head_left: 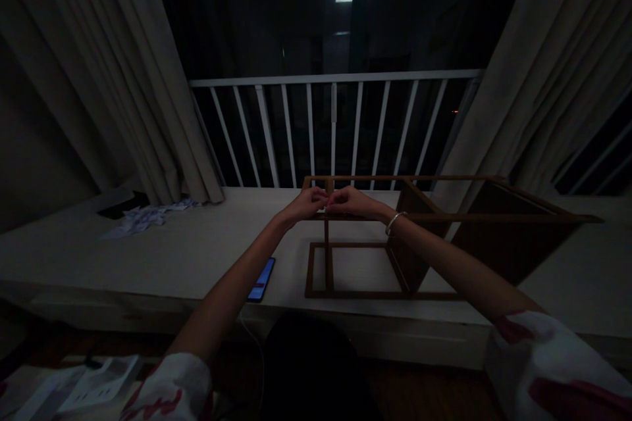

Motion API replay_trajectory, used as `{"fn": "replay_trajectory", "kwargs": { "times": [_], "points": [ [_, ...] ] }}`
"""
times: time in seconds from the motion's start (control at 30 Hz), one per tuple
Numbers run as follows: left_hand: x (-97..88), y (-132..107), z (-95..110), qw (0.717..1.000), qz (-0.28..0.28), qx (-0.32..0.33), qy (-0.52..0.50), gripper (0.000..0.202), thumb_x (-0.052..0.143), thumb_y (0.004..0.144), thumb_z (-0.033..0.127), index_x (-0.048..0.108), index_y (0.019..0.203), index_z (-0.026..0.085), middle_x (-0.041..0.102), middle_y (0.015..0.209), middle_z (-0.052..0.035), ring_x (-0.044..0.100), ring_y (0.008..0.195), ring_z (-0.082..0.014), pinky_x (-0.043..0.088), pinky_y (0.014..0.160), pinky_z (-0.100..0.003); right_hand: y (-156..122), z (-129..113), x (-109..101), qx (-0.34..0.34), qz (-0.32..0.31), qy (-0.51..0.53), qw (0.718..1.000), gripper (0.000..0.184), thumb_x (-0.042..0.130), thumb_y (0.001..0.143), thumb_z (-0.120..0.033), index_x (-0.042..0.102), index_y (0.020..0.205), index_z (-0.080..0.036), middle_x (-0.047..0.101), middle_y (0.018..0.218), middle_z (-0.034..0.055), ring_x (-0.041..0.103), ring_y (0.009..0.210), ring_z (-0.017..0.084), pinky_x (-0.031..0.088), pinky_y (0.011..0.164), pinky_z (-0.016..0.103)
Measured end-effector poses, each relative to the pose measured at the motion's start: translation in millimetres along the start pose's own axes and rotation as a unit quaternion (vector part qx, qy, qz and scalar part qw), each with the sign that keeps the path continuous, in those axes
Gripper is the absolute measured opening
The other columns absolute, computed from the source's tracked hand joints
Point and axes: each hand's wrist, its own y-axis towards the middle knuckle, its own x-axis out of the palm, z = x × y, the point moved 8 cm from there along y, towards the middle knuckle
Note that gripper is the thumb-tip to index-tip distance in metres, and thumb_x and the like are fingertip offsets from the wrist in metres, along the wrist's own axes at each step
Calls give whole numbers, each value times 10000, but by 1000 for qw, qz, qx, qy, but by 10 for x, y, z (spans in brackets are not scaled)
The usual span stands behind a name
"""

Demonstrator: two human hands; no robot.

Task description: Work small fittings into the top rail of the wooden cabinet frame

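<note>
A dark wooden frame piece of furniture (444,217) lies on its side on a long pale ledge (187,256) by the window. My left hand (310,202) and my right hand (353,202) meet at the frame's upper left corner, fingers pinched together around something small that I cannot make out in the dim light. A bracelet (395,222) sits on my right wrist. Both arms stretch forward over the ledge.
A phone (261,279) with a lit screen lies on the ledge near its front edge, a cable hanging from it. Scattered papers (143,218) lie at the far left. Curtains (148,92) hang at both sides, a white railing (336,125) behind. Papers (93,385) sit at bottom left.
</note>
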Motion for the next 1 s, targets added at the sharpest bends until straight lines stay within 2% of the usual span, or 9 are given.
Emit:
{"fn": "replay_trajectory", "kwargs": {
  "times": [0.23,0.5,0.63,0.8,1.0],
  "points": [
    [37,-8,79,1000,-11,17,-5,290,548,692,316,556,907,122,592,731,-20,518,647,-93,372,570,-201,11,28,15,14,-8,27,1000,318,597,650,-388,617,759,-89,584,665,20,471,564,66,350,504,191],
    [84,-62,173,999,-34,6,-2,250,537,696,273,584,890,123,597,757,-23,508,662,-97,381,605,-213,14,50,-17,16,9,10,1000,339,599,640,-403,623,755,-85,570,636,10,450,536,58,335,487,186],
    [76,-97,158,999,-37,-21,20,267,490,696,258,610,901,135,613,787,-21,521,700,-114,384,616,-218,12,53,-42,20,17,-10,1000,336,586,647,-405,624,743,-85,576,638,13,442,521,54,326,477,184],
    [80,-123,149,998,-57,-26,16,319,477,677,277,621,926,140,616,828,-24,519,731,-121,379,604,-207,13,72,-58,35,27,0,999,341,575,650,-417,611,741,-90,573,640,13,440,518,54,329,476,186],
    [85,-145,110,997,-71,-43,0,376,519,665,349,612,972,153,603,816,-22,512,709,-112,367,585,-199,28,59,-68,21,41,32,998,326,620,603,-410,569,697,-102,575,639,10,462,539,58,338,496,188]
  ]
}}
